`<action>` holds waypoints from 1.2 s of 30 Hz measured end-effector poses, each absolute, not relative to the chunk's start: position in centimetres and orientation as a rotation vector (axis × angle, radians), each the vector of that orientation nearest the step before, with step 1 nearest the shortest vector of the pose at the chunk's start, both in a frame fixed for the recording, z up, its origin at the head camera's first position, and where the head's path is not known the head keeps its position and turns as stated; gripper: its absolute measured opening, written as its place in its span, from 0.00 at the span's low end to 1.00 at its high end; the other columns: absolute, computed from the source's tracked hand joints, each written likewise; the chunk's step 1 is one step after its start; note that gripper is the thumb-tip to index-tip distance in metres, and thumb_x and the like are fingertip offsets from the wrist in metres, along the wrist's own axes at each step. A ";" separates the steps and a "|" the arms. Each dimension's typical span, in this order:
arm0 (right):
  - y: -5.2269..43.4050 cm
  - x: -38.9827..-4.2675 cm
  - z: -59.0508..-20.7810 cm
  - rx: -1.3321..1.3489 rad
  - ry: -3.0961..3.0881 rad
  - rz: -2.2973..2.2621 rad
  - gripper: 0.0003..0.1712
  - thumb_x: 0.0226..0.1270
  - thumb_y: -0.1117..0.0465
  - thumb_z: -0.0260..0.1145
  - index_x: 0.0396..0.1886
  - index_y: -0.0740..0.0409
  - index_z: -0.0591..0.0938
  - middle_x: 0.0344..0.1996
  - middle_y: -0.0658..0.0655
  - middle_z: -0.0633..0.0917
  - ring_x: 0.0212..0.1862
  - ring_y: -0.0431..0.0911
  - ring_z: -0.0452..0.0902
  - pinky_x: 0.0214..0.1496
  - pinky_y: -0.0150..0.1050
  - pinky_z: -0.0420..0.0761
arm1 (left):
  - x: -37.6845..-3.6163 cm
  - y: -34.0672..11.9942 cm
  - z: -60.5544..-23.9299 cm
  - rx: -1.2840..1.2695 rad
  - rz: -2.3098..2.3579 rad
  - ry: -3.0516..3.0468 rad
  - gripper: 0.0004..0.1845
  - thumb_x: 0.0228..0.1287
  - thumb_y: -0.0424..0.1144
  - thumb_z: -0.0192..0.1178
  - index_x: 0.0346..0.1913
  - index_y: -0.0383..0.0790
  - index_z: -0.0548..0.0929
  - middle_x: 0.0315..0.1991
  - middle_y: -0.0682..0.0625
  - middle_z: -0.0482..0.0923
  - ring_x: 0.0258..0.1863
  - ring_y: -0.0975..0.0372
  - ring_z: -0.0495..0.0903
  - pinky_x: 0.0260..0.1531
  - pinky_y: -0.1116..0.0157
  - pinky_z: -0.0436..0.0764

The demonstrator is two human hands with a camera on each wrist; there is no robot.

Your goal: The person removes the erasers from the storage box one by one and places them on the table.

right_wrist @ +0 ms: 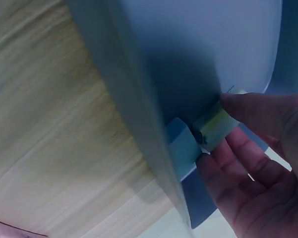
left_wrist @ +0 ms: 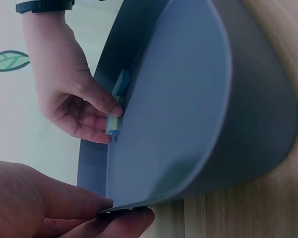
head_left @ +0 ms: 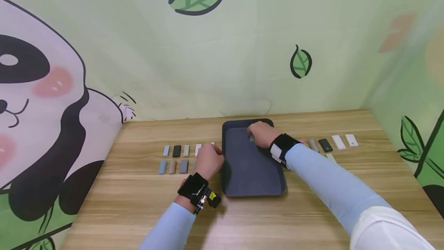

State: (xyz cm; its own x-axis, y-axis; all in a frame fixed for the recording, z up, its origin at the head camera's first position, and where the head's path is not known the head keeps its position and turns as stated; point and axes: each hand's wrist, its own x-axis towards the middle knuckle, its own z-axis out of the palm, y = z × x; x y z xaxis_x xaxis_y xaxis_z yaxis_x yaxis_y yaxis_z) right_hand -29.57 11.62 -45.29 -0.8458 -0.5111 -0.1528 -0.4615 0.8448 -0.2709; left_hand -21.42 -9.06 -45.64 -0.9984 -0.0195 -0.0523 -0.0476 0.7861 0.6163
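1. Nearest, the left hand (head_left: 208,160) rests at the left rim of the dark tray (head_left: 251,173), thumb and fingers pinching that edge, as the left wrist view shows.
2. Just left of that hand, two rows of small blocks (head_left: 177,159) lie on the wooden surface (head_left: 138,203); the ends of the rows are hidden behind the hand.
3. Farther in, the right hand (head_left: 261,134) reaches over the tray's far end and pinches a small pale block (right_wrist: 215,124) between thumb and fingers, held against the tray floor beside a blue-grey block (right_wrist: 186,148).
4. Right of that hand, beyond its wrist, another row of blocks (head_left: 333,142) lies on the surface.
5. Farthest back hangs a green backdrop (head_left: 222,49) with leaves and a panda.
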 end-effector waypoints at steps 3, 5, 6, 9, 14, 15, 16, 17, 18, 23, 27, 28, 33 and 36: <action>11.8 -29.1 -45.3 -0.766 2.803 -0.347 0.17 0.58 0.71 0.59 0.47 0.59 0.83 0.47 0.58 0.83 0.52 0.51 0.78 0.53 0.45 0.77 | -21.3 -8.8 -45.6 -0.033 1.015 2.925 0.09 0.51 0.32 0.59 0.16 0.40 0.81 0.15 0.51 0.77 0.12 0.62 0.72 0.13 0.67 0.69; 11.9 -28.8 -45.2 -0.792 2.804 -0.356 0.15 0.58 0.70 0.61 0.45 0.59 0.83 0.45 0.57 0.84 0.49 0.50 0.79 0.51 0.44 0.78 | -21.3 -8.7 -45.6 -0.021 1.017 2.925 0.10 0.51 0.32 0.59 0.15 0.40 0.81 0.14 0.51 0.76 0.11 0.63 0.71 0.12 0.67 0.68; 12.0 -28.7 -45.1 -0.810 2.808 -0.356 0.14 0.58 0.69 0.62 0.44 0.58 0.83 0.44 0.57 0.84 0.48 0.50 0.79 0.49 0.44 0.78 | -21.3 -8.7 -45.6 -0.017 1.020 2.925 0.10 0.51 0.32 0.58 0.15 0.41 0.81 0.13 0.51 0.76 0.11 0.62 0.71 0.12 0.67 0.68; 12.1 -28.4 -44.7 -0.867 2.818 -0.376 0.11 0.57 0.66 0.64 0.41 0.58 0.83 0.40 0.56 0.85 0.44 0.48 0.80 0.45 0.43 0.78 | -21.2 -8.6 -45.6 -0.019 1.027 2.928 0.10 0.50 0.31 0.58 0.15 0.41 0.81 0.14 0.50 0.77 0.11 0.62 0.72 0.12 0.67 0.69; 12.7 -28.0 -43.6 -0.883 2.832 -0.462 0.12 0.58 0.64 0.66 0.43 0.59 0.83 0.40 0.56 0.85 0.43 0.48 0.79 0.46 0.43 0.78 | -21.3 -8.7 -45.8 -0.004 1.020 2.943 0.09 0.49 0.32 0.59 0.15 0.41 0.81 0.15 0.51 0.77 0.12 0.62 0.72 0.13 0.67 0.69; 12.9 -27.9 -43.3 -0.876 2.833 -0.480 0.13 0.58 0.64 0.66 0.44 0.60 0.83 0.41 0.56 0.85 0.43 0.48 0.79 0.46 0.43 0.78 | -21.4 -8.7 -45.8 0.005 1.017 2.947 0.10 0.50 0.31 0.58 0.14 0.41 0.81 0.13 0.52 0.76 0.11 0.63 0.71 0.12 0.68 0.68; 13.1 -27.8 -43.1 -0.859 2.828 -0.504 0.14 0.58 0.64 0.66 0.45 0.60 0.82 0.42 0.57 0.84 0.43 0.48 0.79 0.47 0.43 0.78 | -21.4 -8.7 -45.9 0.013 1.017 2.947 0.11 0.50 0.31 0.58 0.13 0.41 0.80 0.12 0.53 0.74 0.10 0.63 0.69 0.11 0.68 0.66; 13.4 -27.7 -42.8 -0.844 2.823 -0.524 0.15 0.59 0.64 0.66 0.46 0.61 0.82 0.42 0.57 0.84 0.43 0.48 0.79 0.47 0.43 0.78 | -21.4 -8.7 -46.0 0.022 1.016 2.949 0.12 0.49 0.31 0.58 0.12 0.41 0.79 0.10 0.53 0.72 0.09 0.64 0.67 0.11 0.68 0.64; 13.6 -27.6 -42.5 -0.829 2.819 -0.540 0.16 0.59 0.64 0.65 0.47 0.62 0.82 0.43 0.58 0.84 0.43 0.48 0.79 0.47 0.43 0.78 | -21.4 -8.8 -46.0 0.026 1.017 2.950 0.13 0.49 0.31 0.58 0.11 0.42 0.78 0.09 0.54 0.70 0.08 0.64 0.65 0.10 0.69 0.62; 15.5 -27.2 -41.5 -0.770 2.828 -0.587 0.18 0.59 0.65 0.65 0.50 0.65 0.80 0.45 0.60 0.83 0.45 0.49 0.78 0.50 0.45 0.77 | -21.4 -8.8 -46.2 0.019 1.032 2.946 0.14 0.49 0.30 0.57 0.09 0.42 0.76 0.07 0.56 0.66 0.06 0.65 0.61 0.09 0.69 0.59; 17.5 -27.0 -41.0 -0.750 2.878 -0.590 0.19 0.58 0.65 0.65 0.49 0.66 0.80 0.44 0.61 0.83 0.46 0.50 0.78 0.50 0.46 0.77 | -21.4 -8.8 -46.2 -0.011 1.023 2.944 0.11 0.49 0.31 0.57 0.12 0.41 0.79 0.11 0.53 0.72 0.09 0.63 0.66 0.10 0.68 0.63; 18.0 -26.9 -40.9 -0.741 2.894 -0.596 0.19 0.57 0.65 0.65 0.49 0.66 0.80 0.43 0.61 0.84 0.46 0.50 0.79 0.50 0.46 0.77 | -21.3 -8.8 -46.1 -0.019 1.021 2.948 0.10 0.48 0.31 0.58 0.14 0.41 0.81 0.13 0.52 0.74 0.10 0.63 0.68 0.11 0.68 0.65; 20.9 -26.2 -40.2 -0.622 2.966 -0.641 0.20 0.57 0.64 0.66 0.50 0.65 0.80 0.41 0.61 0.85 0.44 0.51 0.80 0.48 0.46 0.78 | -21.4 -8.7 -45.9 -0.031 1.012 2.967 0.06 0.48 0.31 0.59 0.18 0.40 0.83 0.19 0.50 0.80 0.15 0.62 0.74 0.15 0.68 0.70; 22.7 -25.5 -39.8 -0.541 2.975 -0.674 0.20 0.59 0.64 0.64 0.51 0.67 0.79 0.42 0.63 0.84 0.45 0.52 0.79 0.48 0.48 0.78 | -21.4 -8.6 -45.7 -0.023 1.013 2.959 0.09 0.48 0.31 0.58 0.15 0.40 0.81 0.14 0.51 0.76 0.11 0.62 0.71 0.12 0.68 0.67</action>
State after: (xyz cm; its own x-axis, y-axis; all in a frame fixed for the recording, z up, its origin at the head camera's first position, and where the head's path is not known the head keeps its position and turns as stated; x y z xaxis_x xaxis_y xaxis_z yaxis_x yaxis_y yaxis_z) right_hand -25.51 22.74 -39.81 -0.9380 -0.3451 0.0340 -0.3260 0.8443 -0.4253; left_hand -21.39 -8.64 -45.72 -0.9998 -0.0096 -0.0183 -0.0188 0.7900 0.6128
